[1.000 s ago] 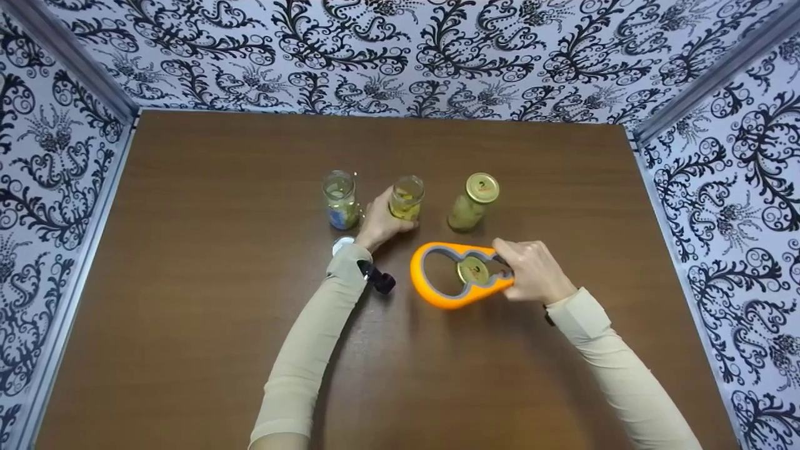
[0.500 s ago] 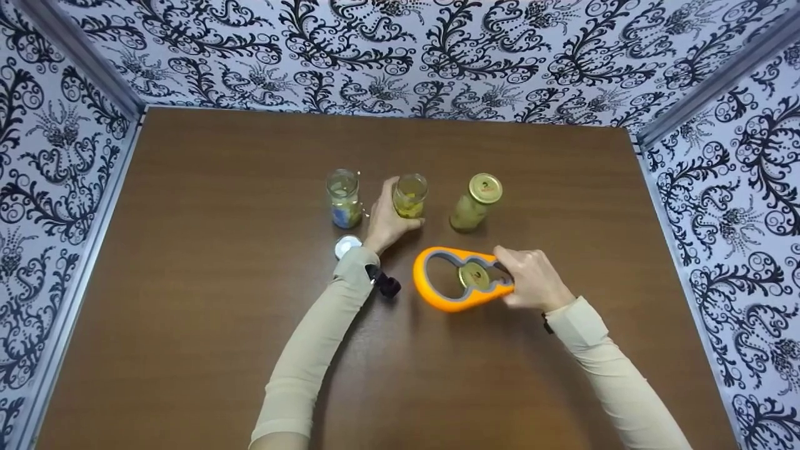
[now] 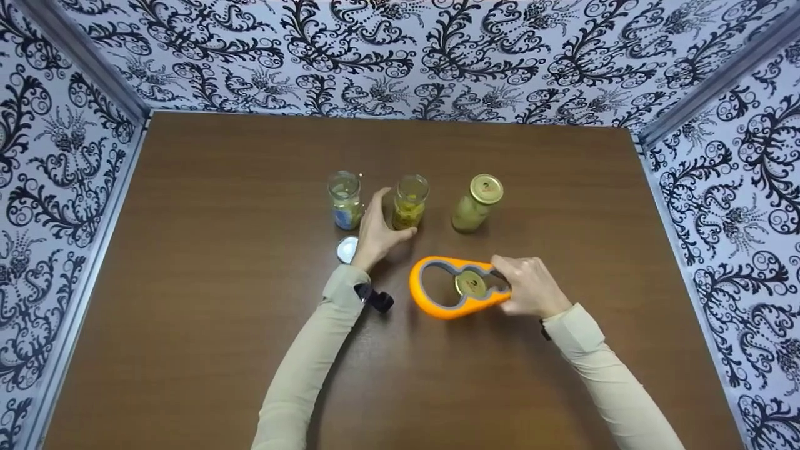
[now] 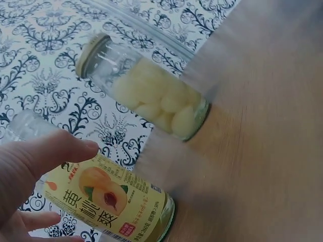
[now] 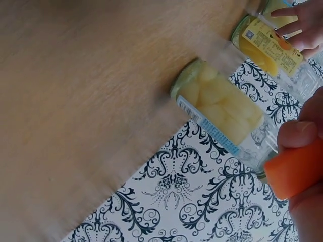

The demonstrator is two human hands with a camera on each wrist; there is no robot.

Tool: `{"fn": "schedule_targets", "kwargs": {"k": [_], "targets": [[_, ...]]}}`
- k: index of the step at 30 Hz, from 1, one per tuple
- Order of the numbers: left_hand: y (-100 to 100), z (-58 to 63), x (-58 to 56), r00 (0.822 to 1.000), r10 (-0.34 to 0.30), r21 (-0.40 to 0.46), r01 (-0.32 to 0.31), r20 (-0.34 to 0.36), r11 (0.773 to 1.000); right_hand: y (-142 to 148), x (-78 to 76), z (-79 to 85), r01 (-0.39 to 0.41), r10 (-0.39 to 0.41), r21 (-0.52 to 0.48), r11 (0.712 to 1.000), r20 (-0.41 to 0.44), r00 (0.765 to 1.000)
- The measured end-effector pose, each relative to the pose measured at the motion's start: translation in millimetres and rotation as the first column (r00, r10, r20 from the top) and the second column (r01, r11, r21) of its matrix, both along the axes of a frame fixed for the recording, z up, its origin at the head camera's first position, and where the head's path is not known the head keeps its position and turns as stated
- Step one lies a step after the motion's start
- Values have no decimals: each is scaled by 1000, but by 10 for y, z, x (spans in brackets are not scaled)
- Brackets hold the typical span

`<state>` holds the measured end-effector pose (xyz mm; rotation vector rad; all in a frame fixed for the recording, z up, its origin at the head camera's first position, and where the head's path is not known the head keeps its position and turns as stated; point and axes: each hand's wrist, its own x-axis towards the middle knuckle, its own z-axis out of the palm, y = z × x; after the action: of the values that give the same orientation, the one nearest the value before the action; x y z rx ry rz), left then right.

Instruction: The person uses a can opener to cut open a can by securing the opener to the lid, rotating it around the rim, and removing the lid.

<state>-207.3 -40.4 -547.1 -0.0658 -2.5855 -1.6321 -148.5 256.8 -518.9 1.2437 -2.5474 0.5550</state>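
My left hand (image 3: pixel 378 232) is beside an uncapped jar of yellow peaches (image 3: pixel 409 209), its fingers spread and a gap showing between them and the glass. In the left wrist view the thumb overlaps the jar's yellow label (image 4: pixel 103 196). My right hand (image 3: pixel 531 287) grips the handles of an orange jar opener (image 3: pixel 431 306) with grey inner edges. A gold lid (image 3: pixel 470 284) sits in the opener's narrower opening. To the right stands a capped jar of pale fruit (image 3: pixel 472 209), its gold lid still on top.
Left of my left hand stands another uncapped jar (image 3: pixel 344 203) with a blue label. A lid lying white side up (image 3: pixel 347 249) is on the brown table (image 3: pixel 206 281) by my left wrist. Patterned panels (image 3: pixel 400 56) enclose the back and sides.
My left hand has loosened from the peach jar, its fingers parting from the glass and drawing slightly left. The jar opener with the lid has moved slightly toward me.
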Motion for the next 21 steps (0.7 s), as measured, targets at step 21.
{"fn": "schedule_targets", "kwargs": {"k": [21], "targets": [[-189,7,358,979,-168,46,163,116,985,-15,-20,-75,65,-66,14,998,18,998]]}}
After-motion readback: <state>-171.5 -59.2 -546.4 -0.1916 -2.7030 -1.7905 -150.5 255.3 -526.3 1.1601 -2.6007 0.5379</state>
